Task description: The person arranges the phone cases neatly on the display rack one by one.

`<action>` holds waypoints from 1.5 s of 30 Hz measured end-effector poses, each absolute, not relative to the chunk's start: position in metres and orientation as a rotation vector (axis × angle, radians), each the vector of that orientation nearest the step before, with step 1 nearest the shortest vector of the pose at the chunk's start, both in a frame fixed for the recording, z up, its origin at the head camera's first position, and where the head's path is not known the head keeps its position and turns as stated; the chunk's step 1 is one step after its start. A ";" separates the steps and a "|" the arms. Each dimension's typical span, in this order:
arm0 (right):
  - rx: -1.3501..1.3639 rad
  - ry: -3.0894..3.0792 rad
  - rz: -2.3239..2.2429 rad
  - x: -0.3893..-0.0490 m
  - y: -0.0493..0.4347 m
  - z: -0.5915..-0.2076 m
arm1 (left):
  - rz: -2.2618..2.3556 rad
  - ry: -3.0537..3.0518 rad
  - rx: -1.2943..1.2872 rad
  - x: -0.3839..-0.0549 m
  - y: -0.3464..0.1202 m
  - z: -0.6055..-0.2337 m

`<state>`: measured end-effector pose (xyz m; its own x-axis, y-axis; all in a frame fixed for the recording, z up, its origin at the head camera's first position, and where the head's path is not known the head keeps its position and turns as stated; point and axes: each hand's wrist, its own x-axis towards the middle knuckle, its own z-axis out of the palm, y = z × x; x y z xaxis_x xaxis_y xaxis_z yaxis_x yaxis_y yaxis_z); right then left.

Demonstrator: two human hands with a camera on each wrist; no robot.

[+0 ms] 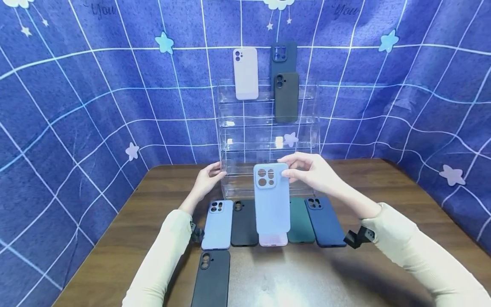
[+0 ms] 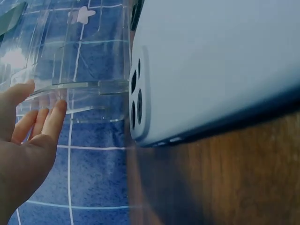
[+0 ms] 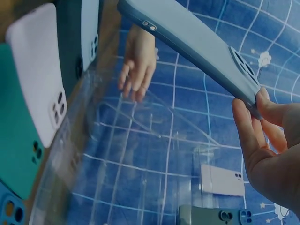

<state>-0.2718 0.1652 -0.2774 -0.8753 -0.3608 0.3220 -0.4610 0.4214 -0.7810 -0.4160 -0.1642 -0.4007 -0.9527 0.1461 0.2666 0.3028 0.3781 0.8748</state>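
My right hand (image 1: 312,170) pinches a light blue phone case (image 1: 271,204) by its upper right corner, thumb in front and fingers behind. The case hangs upright in front of a clear stepped display rack (image 1: 249,147), its camera cutouts at the top. My left hand (image 1: 207,181) is at the rack's left side, fingertips right at the clear edge; in the left wrist view the fingers (image 2: 55,119) are extended and apart from the thumb. On the rack's upper tiers stand a pale pink case (image 1: 246,72), a dark blue case (image 1: 289,64) and a dark green-grey case (image 1: 286,98).
A row of cases lies before the rack: light blue (image 1: 218,228), black (image 1: 244,226), pale pink (image 1: 273,240) mostly hidden, green (image 1: 301,221), dark blue (image 1: 326,224). Another black case (image 1: 211,279) lies nearer. A blue gridded cloth (image 1: 96,106) hangs behind the wooden table (image 1: 368,179).
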 end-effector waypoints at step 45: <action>0.543 -1.984 1.643 -0.382 0.148 -0.181 | -1.720 -2.475 -0.402 -0.418 -0.167 -0.406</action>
